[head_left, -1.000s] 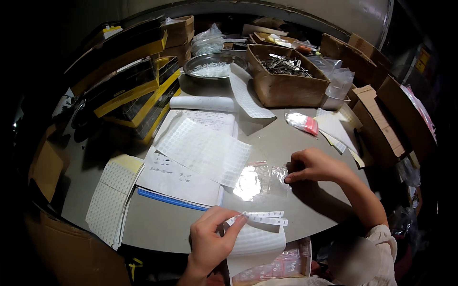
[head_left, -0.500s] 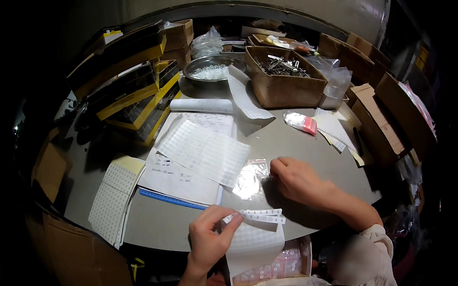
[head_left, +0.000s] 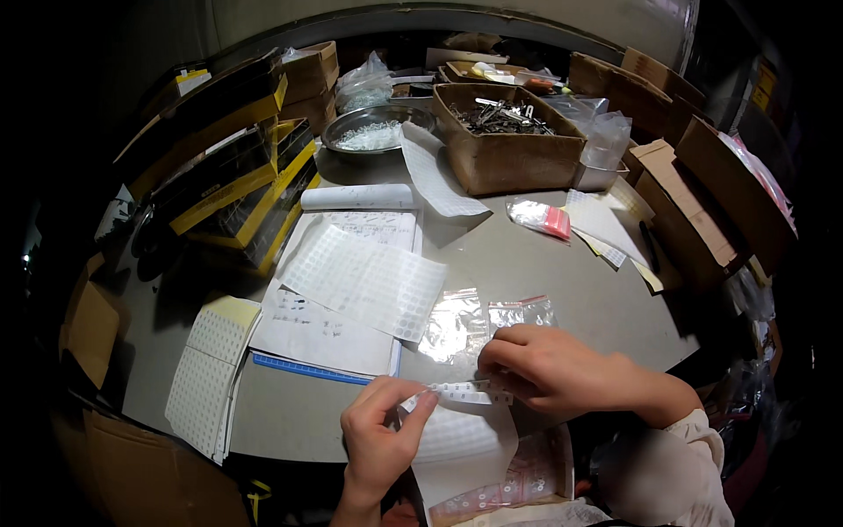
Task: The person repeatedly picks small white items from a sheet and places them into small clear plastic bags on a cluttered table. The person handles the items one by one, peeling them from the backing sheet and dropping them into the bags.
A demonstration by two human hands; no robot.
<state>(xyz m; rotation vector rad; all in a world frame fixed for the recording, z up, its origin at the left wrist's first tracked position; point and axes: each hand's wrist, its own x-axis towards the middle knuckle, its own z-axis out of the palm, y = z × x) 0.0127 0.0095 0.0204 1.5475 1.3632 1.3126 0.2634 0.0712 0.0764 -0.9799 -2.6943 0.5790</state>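
Observation:
My left hand (head_left: 379, 436) pinches the left end of a narrow strip of small white stickers (head_left: 465, 393) at the table's near edge. My right hand (head_left: 549, 369) has come onto the strip's right end, fingertips pressing on it. Under the strip hangs a white backing sheet (head_left: 465, 443) that droops over the table edge. Small clear zip bags (head_left: 457, 325) lie just beyond my right hand on the grey table (head_left: 527, 263).
Sticker sheets (head_left: 364, 277) lie on a notepad (head_left: 334, 325); more sheets (head_left: 206, 369) at the left. A metal bowl (head_left: 373, 132), a cardboard box of metal parts (head_left: 505, 136), a red-sealed bag (head_left: 537, 217), yellow-black boxes (head_left: 228, 176) and cartons (head_left: 702, 193) ring the table.
My right hand moved from the clear bags toward me and left, onto the sticker strip. My left hand kept holding the strip.

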